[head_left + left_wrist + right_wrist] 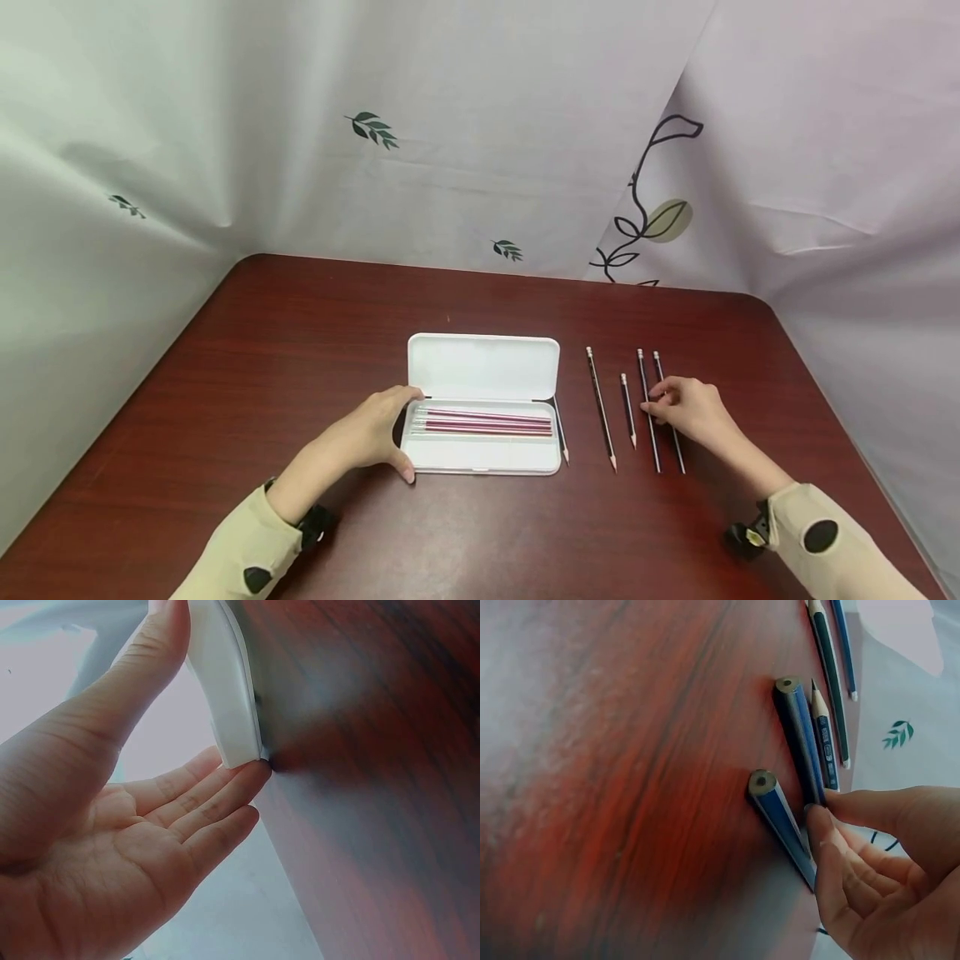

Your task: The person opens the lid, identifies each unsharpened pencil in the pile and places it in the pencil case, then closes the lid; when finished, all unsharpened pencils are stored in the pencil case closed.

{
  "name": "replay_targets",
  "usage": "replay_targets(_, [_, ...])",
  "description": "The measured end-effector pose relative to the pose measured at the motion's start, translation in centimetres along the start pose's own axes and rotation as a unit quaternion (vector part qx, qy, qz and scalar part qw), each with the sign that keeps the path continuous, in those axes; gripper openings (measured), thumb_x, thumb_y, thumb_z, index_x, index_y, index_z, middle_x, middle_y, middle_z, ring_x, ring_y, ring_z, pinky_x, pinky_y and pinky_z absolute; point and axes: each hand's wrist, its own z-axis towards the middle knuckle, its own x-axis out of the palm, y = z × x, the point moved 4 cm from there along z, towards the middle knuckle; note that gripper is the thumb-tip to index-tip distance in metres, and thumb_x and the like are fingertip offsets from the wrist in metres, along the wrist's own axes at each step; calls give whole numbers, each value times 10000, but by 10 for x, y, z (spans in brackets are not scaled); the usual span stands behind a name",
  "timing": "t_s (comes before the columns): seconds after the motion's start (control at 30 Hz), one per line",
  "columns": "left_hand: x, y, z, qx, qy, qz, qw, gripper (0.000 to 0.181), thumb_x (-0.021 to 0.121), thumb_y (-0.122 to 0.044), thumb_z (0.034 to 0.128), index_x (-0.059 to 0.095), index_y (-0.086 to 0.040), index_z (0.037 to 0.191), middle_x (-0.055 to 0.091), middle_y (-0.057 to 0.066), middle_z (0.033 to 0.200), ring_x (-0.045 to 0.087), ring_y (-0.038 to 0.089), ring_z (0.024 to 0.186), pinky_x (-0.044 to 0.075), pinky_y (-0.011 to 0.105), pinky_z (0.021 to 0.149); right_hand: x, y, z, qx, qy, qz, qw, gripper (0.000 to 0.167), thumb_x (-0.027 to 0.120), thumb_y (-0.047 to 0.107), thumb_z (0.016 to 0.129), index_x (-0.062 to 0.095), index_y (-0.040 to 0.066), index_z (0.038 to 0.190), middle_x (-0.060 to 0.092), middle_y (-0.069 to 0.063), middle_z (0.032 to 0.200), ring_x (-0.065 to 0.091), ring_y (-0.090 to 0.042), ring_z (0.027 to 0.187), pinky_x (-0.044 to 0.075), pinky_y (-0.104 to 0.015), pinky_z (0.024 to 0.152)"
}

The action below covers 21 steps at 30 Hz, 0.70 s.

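A white pencil case lies with its lid raised, several reddish pencils inside. At the case's left end my left hand is spread wide, thumb by the front corner and fingers by the back corner. In the left wrist view the extended fingers touch the white case end. My right hand pinches a blue unsharpened pencil between thumb and fingertips. Just right of it lies another unsharpened pencil, partly covered by the hand.
Left of the pinched pencil lie a short sharpened pencil and a long dark sharpened one. Another sharpened pencil lies against the case's right side. White patterned cloth hangs behind the reddish-brown table.
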Motion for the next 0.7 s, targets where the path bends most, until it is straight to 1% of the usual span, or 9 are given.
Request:
replay_targets(0.1, [0, 0, 0, -15, 5, -5, 10000, 965, 933, -289, 368, 512, 62, 1162, 580, 173, 1144, 557, 286, 1050, 452, 438, 905, 3, 1, 2, 139, 112, -2, 9998, 291, 715, 232, 796, 620, -12, 926, 652, 30, 634, 601, -98, 556, 435, -286, 566])
replay_targets(0.2, [0, 0, 0, -40, 26, -12, 10000, 966, 935, -286, 363, 512, 57, 1161, 581, 166, 1137, 560, 283, 1040, 455, 435, 899, 4, 3, 5, 351, 318, 2, 9989, 266, 708, 248, 802, 629, 1, 857, 640, 19, 600, 596, -107, 534, 436, -283, 519])
replay_targets(0.3, [0, -1, 2, -86, 66, -11, 9999, 963, 936, -286, 360, 512, 46, 1159, 582, 155, 1128, 563, 279, 1024, 457, 433, 890, 4, 3, 10, 557, 581, -9, 9968, 235, 691, 264, 811, 651, 36, 769, 628, 15, 550, 588, -113, 505, 442, -277, 486])
replay_targets(0.37, [0, -1, 2, -118, 100, -14, 9999, 963, 936, -288, 360, 511, 40, 1159, 581, 149, 1124, 563, 276, 1015, 457, 432, 885, 4, 2, 14, 629, 723, 14, 9954, 227, 678, 264, 815, 662, 52, 734, 624, 8, 532, 583, -117, 495, 450, -274, 477])
replay_targets(0.43, [0, -1, 3, -141, 119, -13, 9998, 963, 936, -289, 363, 510, 40, 1162, 580, 151, 1132, 560, 277, 1022, 455, 434, 890, 4, 2, 17, 705, 855, 112, 9938, 222, 663, 254, 817, 669, 47, 737, 626, -2, 531, 594, -117, 501, 472, -270, 484])
replay_targets(0.57, [0, -1, 2, -140, 130, -17, 9998, 960, 934, -298, 368, 511, 40, 1161, 582, 144, 1123, 560, 268, 1014, 457, 430, 885, 4, 3, 19, 833, 1038, 492, 9899, 224, 632, 224, 831, 666, 6, 794, 646, -25, 585, 632, -129, 547, 516, -279, 518])
replay_targets(0.63, [0, -1, 2, -125, 125, -16, 9998, 958, 933, -301, 369, 511, 38, 1160, 584, 139, 1117, 562, 265, 1008, 459, 428, 881, 4, 5, 18, 900, 1048, 584, 9887, 233, 620, 229, 835, 654, -2, 822, 648, -23, 603, 639, -130, 563, 523, -281, 526])
replay_targets(0.7, [1, -1, 1, -125, 127, -17, 9998, 959, 932, -302, 371, 511, 40, 1162, 583, 141, 1123, 561, 267, 1013, 458, 430, 885, 2, 9, 16, 863, 975, 567, 9899, 242, 608, 237, 832, 629, -4, 836, 643, -15, 611, 631, -133, 559, 517, -284, 522])
